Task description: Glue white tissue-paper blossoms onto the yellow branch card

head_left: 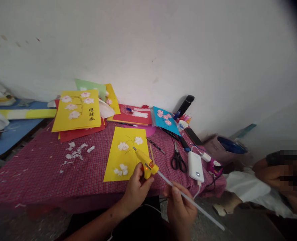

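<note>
My left hand point(138, 185) is closed around the handle of a yellow hot glue gun point(143, 160), whose nozzle points up and left over a yellow sheet point(110, 164). A long translucent glue stick point(203, 211) sticks out of the gun's back end. My right hand point(181, 206) grips that stick partway along. On the sheet are white paper flowers point(123, 146), thin drawn stems and a small group of loose white petals point(120, 170). Beside the sheet lie a dark pen point(156, 146) and black-handled scissors point(178, 160).
White paper scraps point(75, 152) lie on the checked tablecloth point(88, 184) at left. Finished flower cards point(76, 110) are stacked behind, with a blue card point(166, 120) farther right. A white power bank point(195, 166) with cables stands near the right edge. Another person point(266, 187) sits at right.
</note>
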Motion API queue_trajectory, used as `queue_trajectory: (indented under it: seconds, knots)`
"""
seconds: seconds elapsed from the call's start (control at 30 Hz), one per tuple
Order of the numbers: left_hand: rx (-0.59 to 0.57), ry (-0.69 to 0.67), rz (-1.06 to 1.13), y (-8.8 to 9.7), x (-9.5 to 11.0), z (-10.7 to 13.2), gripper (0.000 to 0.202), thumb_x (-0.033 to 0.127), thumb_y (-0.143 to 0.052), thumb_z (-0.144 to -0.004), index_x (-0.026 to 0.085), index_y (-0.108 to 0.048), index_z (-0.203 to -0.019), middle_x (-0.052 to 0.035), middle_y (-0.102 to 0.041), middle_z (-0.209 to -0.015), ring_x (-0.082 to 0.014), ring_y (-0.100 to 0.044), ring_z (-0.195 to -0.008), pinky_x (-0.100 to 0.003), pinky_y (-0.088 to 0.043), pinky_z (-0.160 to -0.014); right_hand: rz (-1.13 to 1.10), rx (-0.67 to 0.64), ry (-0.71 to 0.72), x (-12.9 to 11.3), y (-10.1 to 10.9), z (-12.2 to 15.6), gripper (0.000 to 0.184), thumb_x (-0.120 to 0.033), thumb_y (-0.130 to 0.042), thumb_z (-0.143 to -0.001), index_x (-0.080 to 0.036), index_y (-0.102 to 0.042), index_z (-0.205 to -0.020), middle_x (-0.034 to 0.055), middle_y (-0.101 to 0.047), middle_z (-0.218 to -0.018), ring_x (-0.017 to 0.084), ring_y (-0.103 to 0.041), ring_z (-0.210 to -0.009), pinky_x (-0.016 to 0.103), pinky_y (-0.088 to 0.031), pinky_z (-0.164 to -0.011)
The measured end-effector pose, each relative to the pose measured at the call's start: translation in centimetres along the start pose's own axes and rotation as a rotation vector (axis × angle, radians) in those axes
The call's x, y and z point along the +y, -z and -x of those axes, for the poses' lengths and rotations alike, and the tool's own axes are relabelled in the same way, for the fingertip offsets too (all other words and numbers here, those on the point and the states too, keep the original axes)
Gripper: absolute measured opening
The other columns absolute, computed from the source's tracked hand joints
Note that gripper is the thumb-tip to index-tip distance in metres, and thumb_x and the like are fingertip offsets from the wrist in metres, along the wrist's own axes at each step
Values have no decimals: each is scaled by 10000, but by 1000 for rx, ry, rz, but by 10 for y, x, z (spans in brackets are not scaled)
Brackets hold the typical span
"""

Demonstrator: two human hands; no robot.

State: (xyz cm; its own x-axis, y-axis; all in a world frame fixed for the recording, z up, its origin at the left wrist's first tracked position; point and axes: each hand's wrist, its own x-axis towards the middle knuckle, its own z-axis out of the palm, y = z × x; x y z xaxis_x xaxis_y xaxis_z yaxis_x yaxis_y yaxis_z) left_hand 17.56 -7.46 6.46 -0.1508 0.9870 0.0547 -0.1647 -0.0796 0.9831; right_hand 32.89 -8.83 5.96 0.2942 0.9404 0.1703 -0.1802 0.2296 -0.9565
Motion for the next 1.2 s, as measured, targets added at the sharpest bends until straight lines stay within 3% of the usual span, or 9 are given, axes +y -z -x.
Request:
queue_trajectory:
  seconds: [0.13,0.3,0.47,0.77,1.0,1.2]
  knots:
    - [17,-45,-42,0,-2,-1,372,245,-616,-876,215,-495,-1227,-68,-652,-1176,-201,-614,-1080,-333,-455,-975,17,-16,-33,2,0,2,205,-289,-724,-816,-186,-706,-993,39,-713,-728,174,-648,-608,301,-524,-579]
    - [-11,-57,-104,0,-8,3,358,228,-619,-869,221,-502,-1208,-55,-669,-1142,-189,-630,-1055,-319,-477,-937,-120,-34,-144,-3,-7,-1,209,-301,-750,-784,-183,-727,-956,25,-701,-673,154,-631,-580,269,-509,-563]
    - [-2,-24,-128,-1,-9,5,408,212,-627,-857,223,-475,-1235,-42,-686,-1102,-176,-652,-1002,-298,-502,-884,-136,-19,-137,-5,-11,-1,202,-299,-752,-782,-181,-731,-944,22,-696,-645,148,-627,-575,256,-507,-565]
    - [-27,-29,-113,-3,-9,5,396,200,-621,-867,226,-470,-1232,-48,-686,-1127,-180,-653,-1034,-314,-498,-914,-110,-5,-132,-5,-11,-2,192,-319,-738,-805,-169,-714,-922,34,-714,-686,150,-621,-566,263,-501,-556]
    - [-36,-34,-102,-4,-9,7,429,172,-625,-844,224,-478,-1243,-64,-679,-1177,-197,-640,-1087,-336,-486,-962,-180,15,-207,-13,-14,-5,171,-328,-739,-801,-166,-716,-849,45,-732,-762,134,-593,-548,254,-489,-535]
    - [-49,-34,-110,-3,-7,7,441,169,-620,-843,217,-482,-1259,-72,-677,-1182,-201,-636,-1091,-338,-479,-971,-190,41,-290,-15,-18,-7,216,-366,-762,-779,-162,-694,-781,28,-709,-703,127,-577,-524,242,-483,-512]
